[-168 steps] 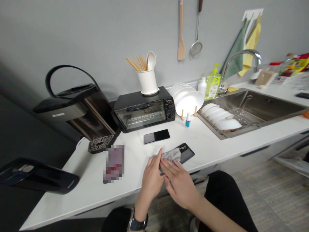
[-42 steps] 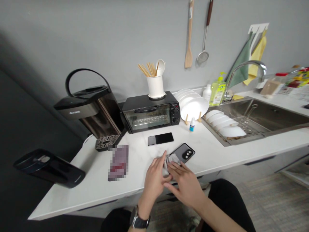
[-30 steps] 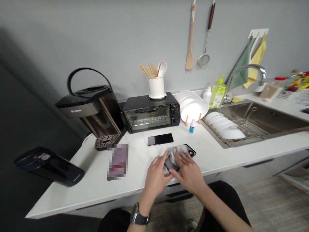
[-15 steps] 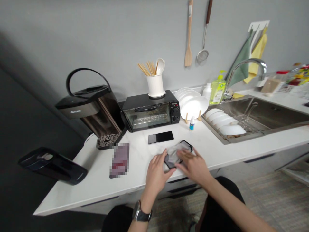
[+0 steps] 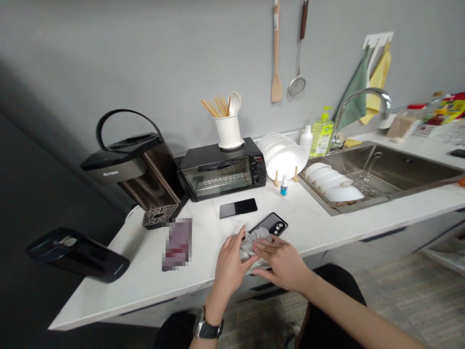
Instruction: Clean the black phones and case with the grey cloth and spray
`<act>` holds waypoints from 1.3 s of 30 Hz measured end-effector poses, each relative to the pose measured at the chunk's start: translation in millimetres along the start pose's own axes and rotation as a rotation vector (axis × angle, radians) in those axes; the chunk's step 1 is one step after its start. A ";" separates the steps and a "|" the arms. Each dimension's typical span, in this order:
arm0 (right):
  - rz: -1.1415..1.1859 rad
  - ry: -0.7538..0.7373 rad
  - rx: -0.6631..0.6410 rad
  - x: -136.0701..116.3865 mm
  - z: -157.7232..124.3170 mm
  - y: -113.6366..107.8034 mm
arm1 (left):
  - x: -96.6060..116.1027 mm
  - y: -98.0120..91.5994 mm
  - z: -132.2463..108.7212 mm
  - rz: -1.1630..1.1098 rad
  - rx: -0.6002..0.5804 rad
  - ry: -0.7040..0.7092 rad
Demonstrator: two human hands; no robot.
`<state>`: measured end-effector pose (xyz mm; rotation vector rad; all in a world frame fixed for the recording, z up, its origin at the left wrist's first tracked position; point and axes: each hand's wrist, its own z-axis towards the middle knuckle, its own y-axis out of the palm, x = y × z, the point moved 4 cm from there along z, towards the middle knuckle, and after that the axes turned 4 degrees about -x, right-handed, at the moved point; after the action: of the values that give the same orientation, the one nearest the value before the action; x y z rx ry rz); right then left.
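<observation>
A phone case [image 5: 271,224] with a dark rim and round camera cutouts lies on the counter, its far end bare. A crumpled light grey cloth [image 5: 257,236] covers the near end. My right hand [image 5: 281,259] presses the cloth onto the case with bunched fingers. At the near left end, my left hand [image 5: 231,259] holds the case between thumb and fingers; the cloth partly hides this grip. Behind them a black phone [image 5: 238,208] lies flat. A small white spray bottle [image 5: 284,186] with a blue label stands upright further back to the right.
A toaster oven [image 5: 221,172] stands at the back, bearing a white utensil holder [image 5: 228,131]. To its left is a water dispenser [image 5: 145,169]. A dark tumbler [image 5: 78,254] lies at the far left. Racked plates [image 5: 285,157] and a sink [image 5: 407,169] are on the right.
My right hand and the cloth have slid toward me and left, down the case, uncovering its camera cutouts. The view has shifted slightly.
</observation>
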<state>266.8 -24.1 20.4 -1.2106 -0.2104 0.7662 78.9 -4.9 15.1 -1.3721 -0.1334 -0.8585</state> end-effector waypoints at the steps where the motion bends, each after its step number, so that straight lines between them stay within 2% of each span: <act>1: 0.031 0.032 0.026 6.9 -0.5 -1.3 | -1.4 0.0 0.4 0.003 0.004 0.004; 6: 0.340 0.281 0.240 60.6 -3.2 -11.7 | -7.5 -1.2 3.7 0.015 0.040 0.025; 9: 0.426 0.415 0.381 84.5 -10.8 -15.3 | -11.4 -3.1 7.4 0.028 0.035 0.039; 13: 0.562 0.629 0.618 111.4 -26.7 -19.4 | -28.3 -18.0 28.5 0.107 0.040 0.057; 16: 0.656 0.693 0.694 120.3 -31.0 -20.9 | -53.8 -37.5 62.3 0.225 0.076 0.026; 18: 0.702 0.708 0.719 119.9 -30.8 -21.7 | -71.7 -45.5 87.4 0.264 0.039 0.023; 21: 0.775 0.722 0.726 115.6 -28.4 -20.1 | -90.5 -49.3 114.6 0.257 -0.001 0.035; 23: 0.827 0.728 0.712 114.0 -26.5 -17.0 | -94.6 -48.2 121.8 0.248 -0.014 0.057; 28: 0.863 0.705 0.711 118.1 -25.0 -13.0 | -85.3 -54.3 111.3 0.277 0.056 0.061; 34: 0.788 0.708 0.693 120.6 -26.5 -15.2 | -54.4 -69.6 75.2 0.340 0.176 0.027; 36: 0.750 0.705 0.677 119.6 -26.9 -16.2 | -38.5 -66.8 59.5 0.306 0.220 0.024; 39: 0.691 0.689 0.646 117.5 -28.5 -17.5 | -15.5 -49.9 38.1 0.225 0.225 0.000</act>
<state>375.7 26.0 -3.0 -0.8404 1.0002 0.8553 52.8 38.4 55.5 -1.1513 -0.0718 -0.6350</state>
